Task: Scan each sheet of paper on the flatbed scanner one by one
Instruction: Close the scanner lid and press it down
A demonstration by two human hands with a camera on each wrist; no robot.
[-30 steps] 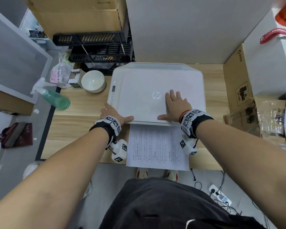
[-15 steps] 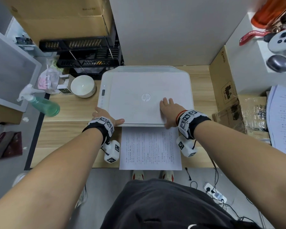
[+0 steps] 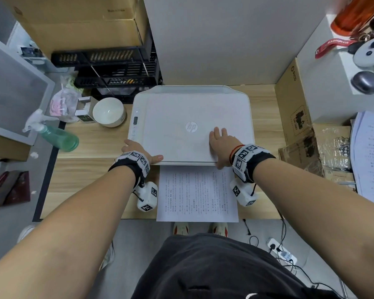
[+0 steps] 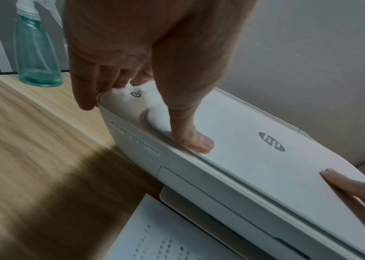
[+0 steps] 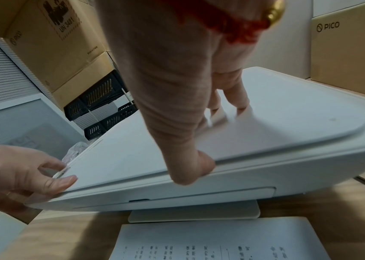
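The white flatbed scanner (image 3: 190,126) sits on the wooden desk with its lid down. My left hand (image 3: 138,150) rests on its front left corner. In the left wrist view the left thumb (image 4: 196,142) presses on the lid's edge while the fingers hang over the left side by the buttons. My right hand (image 3: 219,145) lies on the lid's front right. Its fingertips (image 5: 241,107) touch the top and its thumb (image 5: 196,168) sits at the lid's front edge. One printed sheet of paper (image 3: 198,194) lies on the desk in front of the scanner.
A stack of printed sheets (image 3: 370,160) lies at the far right on cardboard boxes (image 3: 294,113). A white bowl (image 3: 108,112) and a green spray bottle (image 3: 56,135) stand left of the scanner. Black trays (image 3: 117,70) are behind them. The desk's front edge (image 3: 91,217) is near me.
My right hand has slid back across the lid toward the front edge, so the thumb now sits at that edge. The left hand stays at the front left corner.
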